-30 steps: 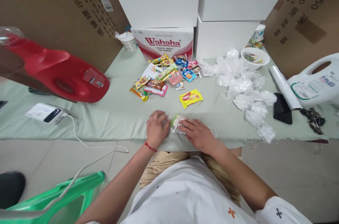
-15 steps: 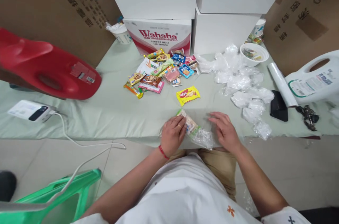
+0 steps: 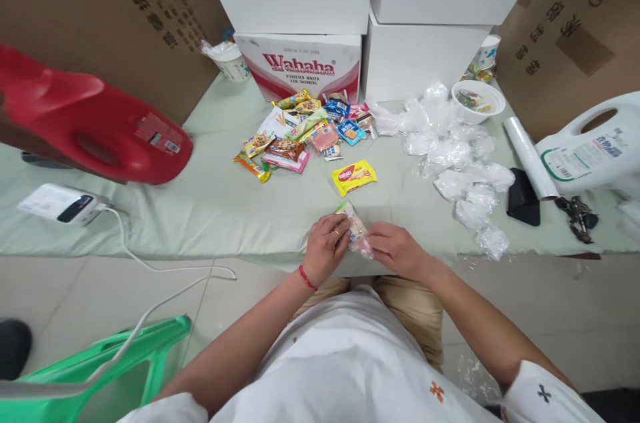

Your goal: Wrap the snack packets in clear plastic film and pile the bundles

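Observation:
Near the table's front edge, a snack packet point(image 3: 355, 221) with a green end lies at a slant, clear plastic film around its lower part. My left hand point(image 3: 327, 244) grips its left side with bent fingers. From the right, my right hand point(image 3: 401, 251) closes its fingers on the clear plastic film point(image 3: 365, 249) at the packet's near end; its fingertips are partly hidden. A yellow Nabati wafer packet point(image 3: 354, 177) lies flat just beyond. Farther back is a heap of mixed snack packets point(image 3: 284, 149).
Crumpled clear plastic bundles point(image 3: 450, 159) spread to the right, near a white bowl point(image 3: 479, 101), a film roll point(image 3: 530, 157), a black object point(image 3: 523, 197) and keys point(image 3: 577, 217). Left are a red jug point(image 3: 125, 123) and a cabled power bank point(image 3: 63, 204). White boxes point(image 3: 425, 63) stand behind.
My right hand has moved left and closed on the plastic film. The film's loose tail, spread out before, is now gathered against the packet. My left hand stays on the packet.

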Demonstrator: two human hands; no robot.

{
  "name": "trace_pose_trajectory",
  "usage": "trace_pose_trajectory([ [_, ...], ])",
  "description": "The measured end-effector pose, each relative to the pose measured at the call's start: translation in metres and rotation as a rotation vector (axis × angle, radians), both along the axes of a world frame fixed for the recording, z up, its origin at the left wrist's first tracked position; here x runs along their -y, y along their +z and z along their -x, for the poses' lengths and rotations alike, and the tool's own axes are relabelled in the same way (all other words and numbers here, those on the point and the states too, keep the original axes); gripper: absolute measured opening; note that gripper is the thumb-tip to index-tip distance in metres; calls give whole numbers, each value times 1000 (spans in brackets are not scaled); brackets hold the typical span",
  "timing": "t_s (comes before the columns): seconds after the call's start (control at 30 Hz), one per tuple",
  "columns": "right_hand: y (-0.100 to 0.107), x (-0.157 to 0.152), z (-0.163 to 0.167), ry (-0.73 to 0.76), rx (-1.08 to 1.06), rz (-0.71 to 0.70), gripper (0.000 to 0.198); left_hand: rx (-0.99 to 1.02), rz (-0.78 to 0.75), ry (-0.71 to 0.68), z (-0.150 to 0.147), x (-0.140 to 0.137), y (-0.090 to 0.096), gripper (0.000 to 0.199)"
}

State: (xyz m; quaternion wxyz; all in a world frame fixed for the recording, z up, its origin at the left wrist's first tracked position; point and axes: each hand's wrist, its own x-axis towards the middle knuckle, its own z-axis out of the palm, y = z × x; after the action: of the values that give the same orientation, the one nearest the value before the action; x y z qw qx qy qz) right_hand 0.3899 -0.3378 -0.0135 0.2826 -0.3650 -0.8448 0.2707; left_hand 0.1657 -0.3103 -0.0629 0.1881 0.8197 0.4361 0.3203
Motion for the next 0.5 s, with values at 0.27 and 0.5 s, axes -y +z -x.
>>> trace_pose_trajectory([
  [0.27, -23, -72, 45, -194, -221, 242, 19, 136, 188, -106, 13, -4, 11, 27],
  [0.5, -39, -60, 51, -344, -221, 310, 15, 360, 244, 295, 23, -3, 8, 25],
])
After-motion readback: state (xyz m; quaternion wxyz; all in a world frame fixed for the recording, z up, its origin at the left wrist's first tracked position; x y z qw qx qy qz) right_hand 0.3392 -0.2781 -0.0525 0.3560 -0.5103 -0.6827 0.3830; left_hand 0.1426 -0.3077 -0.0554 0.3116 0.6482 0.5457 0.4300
